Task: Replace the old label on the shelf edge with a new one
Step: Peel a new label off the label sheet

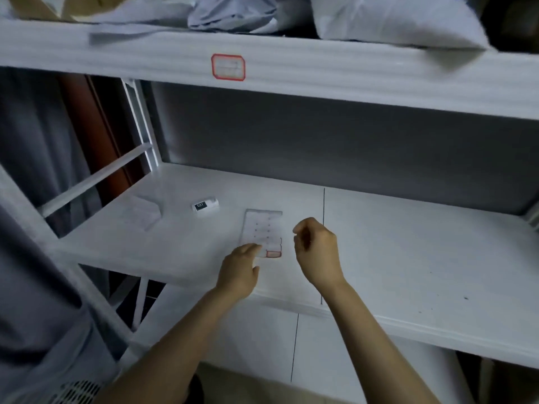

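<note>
**Entry: label sheet being steadied, fresh label about to be lifted**

- **Label sheet** [261, 228]: is being kept flat on the lower shelf [408, 243], near its front edge. Most of its positions are looking bare. One fresh label [273, 253], red-bordered, is being shown at the near right corner.
- **Left hand** [239, 271]: is being laid on the near left corner of the sheet with its fingers straight, pressing down and gripping nothing.
- **Right hand** [316, 252]: is being held just right of the sheet and clear of it. Its fingers are curled and the thumb is close to the forefinger. Whether a peeled label is being pinched there cannot be told.
- **Shelf-edge label** [228, 67]: is being carried on the upper shelf edge [320, 74], well above both hands. It is red-bordered, and its writing is too faint to read. Whether it is old or new cannot be told.
- **Other stock**: a small white device [205, 205] and a clear plastic bag [145, 212] are being kept further back on the lower shelf. Pale bags [388, 18] are being stored on top.

**Step judged in hand:** a new label is being taken from the sheet.

**Next move judged:** a corner of the fresh label is to be picked up by fingernail while the sheet is being pinned. The label is then to be carried up flat and unfolded, and set squarely over the marked spot.
</note>
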